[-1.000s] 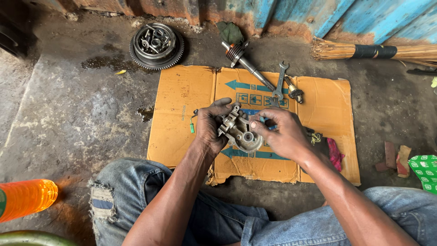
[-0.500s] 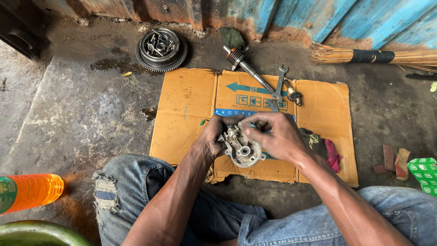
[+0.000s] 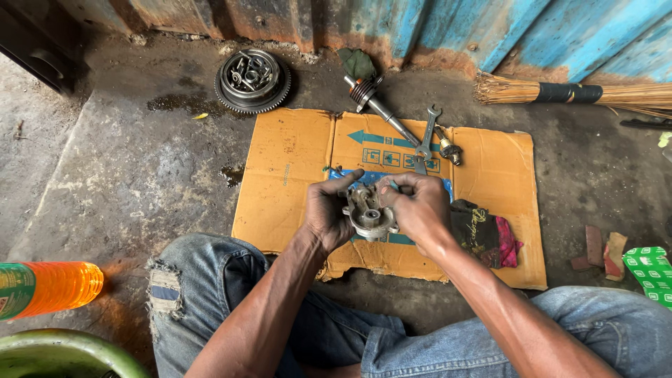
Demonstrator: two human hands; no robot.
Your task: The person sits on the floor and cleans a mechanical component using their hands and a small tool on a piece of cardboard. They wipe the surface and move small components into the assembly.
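I hold a small grey metal housing (image 3: pixel 369 217) between both hands above the flattened cardboard sheet (image 3: pixel 294 175). My left hand (image 3: pixel 327 210) grips its left side, fingers curled, thumb stretched over the top. My right hand (image 3: pixel 420 206) closes on the right side, fingers bent tight. A spanner (image 3: pixel 425 140) and a shaft (image 3: pixel 381 108) lie beyond on the cardboard; a dark rag (image 3: pixel 483 231) sits just right.

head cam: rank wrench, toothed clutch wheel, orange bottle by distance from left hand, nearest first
From the left hand:
1. Wrench, on the cardboard, up and right.
2. Toothed clutch wheel, on the concrete, near the wall.
3. Orange bottle, far left edge.
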